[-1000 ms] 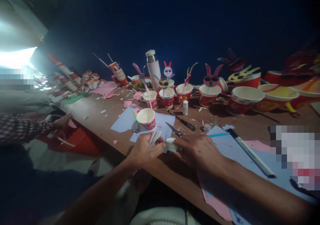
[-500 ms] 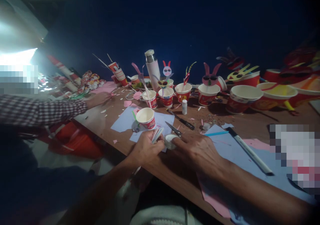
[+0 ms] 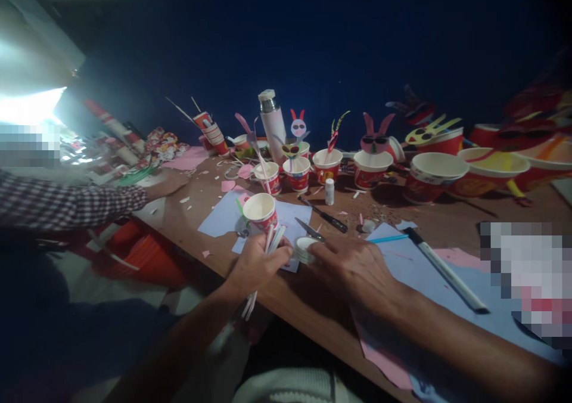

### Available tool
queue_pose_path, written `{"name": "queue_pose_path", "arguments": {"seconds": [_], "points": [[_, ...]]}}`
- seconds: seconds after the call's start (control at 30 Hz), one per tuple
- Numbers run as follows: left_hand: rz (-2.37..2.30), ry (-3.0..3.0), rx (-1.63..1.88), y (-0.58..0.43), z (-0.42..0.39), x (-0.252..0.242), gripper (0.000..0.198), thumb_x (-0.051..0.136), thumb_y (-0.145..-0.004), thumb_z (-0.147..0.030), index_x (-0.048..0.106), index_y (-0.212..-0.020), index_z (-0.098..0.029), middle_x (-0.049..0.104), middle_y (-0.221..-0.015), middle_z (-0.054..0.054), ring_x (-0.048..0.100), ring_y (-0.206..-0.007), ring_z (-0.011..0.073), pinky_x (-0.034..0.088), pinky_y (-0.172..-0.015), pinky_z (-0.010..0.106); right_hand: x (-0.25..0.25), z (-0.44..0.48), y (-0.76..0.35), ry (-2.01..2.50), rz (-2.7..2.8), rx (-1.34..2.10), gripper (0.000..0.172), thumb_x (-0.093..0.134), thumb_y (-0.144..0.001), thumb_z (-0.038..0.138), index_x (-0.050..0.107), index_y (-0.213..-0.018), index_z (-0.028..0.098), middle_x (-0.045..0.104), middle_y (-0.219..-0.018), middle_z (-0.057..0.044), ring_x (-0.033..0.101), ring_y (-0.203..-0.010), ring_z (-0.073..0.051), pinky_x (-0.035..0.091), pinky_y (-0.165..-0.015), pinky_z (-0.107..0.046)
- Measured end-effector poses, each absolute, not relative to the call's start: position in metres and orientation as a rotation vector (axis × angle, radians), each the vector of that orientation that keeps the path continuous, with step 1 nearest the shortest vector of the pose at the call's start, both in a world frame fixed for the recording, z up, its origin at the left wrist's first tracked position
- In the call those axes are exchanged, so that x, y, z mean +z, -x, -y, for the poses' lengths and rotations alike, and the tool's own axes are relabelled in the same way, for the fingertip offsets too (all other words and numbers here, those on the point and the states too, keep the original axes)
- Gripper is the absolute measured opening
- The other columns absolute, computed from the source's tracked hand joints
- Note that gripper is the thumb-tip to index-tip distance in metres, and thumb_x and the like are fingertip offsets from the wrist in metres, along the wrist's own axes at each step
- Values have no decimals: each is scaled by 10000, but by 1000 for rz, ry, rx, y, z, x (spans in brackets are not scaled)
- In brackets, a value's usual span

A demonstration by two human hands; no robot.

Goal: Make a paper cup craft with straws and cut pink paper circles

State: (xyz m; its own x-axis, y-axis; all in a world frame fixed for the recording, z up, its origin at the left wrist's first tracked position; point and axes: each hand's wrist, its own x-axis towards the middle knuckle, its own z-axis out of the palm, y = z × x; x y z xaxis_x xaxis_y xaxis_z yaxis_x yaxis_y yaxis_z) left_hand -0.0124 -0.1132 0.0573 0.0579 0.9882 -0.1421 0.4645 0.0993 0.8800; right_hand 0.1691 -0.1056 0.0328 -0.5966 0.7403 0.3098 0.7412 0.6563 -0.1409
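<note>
So, lower middle of the frame: the left hand comes in from the bottom edge with the forearm slanting up to the right, and it's curled into a fist, fingers clamped on a bunch of thin paper strips. The strips poke out above the thumb and also hang out under the wrist, past the edge of the table. The right hand reaches in from the lower right, palm down and low over the tabletop, with the fingers stretched left so the tips meet a small white roll sitting on the table right between the two hands. Whether those fingers are actually pinching the roll or just resting on it, I can't tell, since the back of the hand covers the thumb. Just above the roll there's a pair of scissors, and just above the left hand a paper cup stands on blue paper. At centre left another person's checked sleeve stretches in, their hand flat on the table. It's really dim, so what the roll is made of is unclear, and a blocked-out patch at lower right hides that corner.
</note>
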Motion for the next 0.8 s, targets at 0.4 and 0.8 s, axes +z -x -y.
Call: {"name": "queue_pose_path", "arguments": {"seconds": [0.4, 0.8], "points": [[-1493, -1433, 821, 10, 104, 45, 70, 503, -659, -188, 487, -601, -154, 439, -458, -68, 336, -375, 34, 263, -393, 169, 38, 108, -169, 1217, 2581, 37, 174, 433, -864, 285, 586, -899, 209, 667, -840, -86, 587, -689, -189, 236, -484, -245], [-1046, -926, 972, 21, 105, 57, 126, 569, -668, -208, 462, -684, -144, 485, -520, -62, 190, -328, -24, 134, -338, 124, 29, 89, -176, 1048, 2040, 821, 299, 456, -849, 410, 620, -937, 175, 655, -733, -22, 578, -633, -150, 392, -551, -220]]}}
